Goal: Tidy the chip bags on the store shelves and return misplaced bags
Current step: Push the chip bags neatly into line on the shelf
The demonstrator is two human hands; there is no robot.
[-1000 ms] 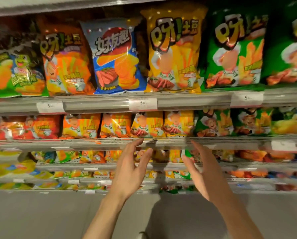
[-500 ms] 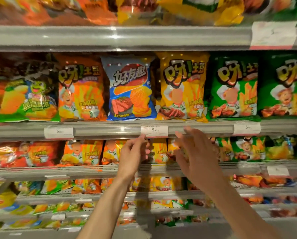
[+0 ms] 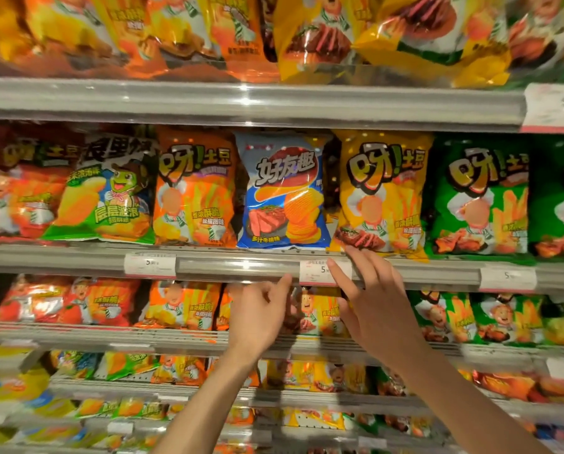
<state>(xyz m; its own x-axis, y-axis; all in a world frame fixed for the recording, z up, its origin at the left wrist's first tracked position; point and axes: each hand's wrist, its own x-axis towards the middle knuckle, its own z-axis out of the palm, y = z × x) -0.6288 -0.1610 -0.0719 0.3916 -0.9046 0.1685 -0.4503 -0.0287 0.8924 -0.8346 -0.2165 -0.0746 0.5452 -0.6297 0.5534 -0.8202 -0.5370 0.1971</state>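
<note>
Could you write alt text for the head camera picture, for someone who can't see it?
Two bare hands reach up toward a store shelf of chip bags: the right hand has fingertips at the bottom of a yellow bag, the left hand points at the shelf rail. A blue bag stands between an orange bag and the yellow one.

Bags stand packed edge to edge along the shelf rail (image 3: 241, 267), only a dark gap between blue bag (image 3: 282, 191) and yellow bag (image 3: 382, 191).

white price tags (image 3: 150, 264), clear plastic rail strip (image 3: 238, 266)
</note>
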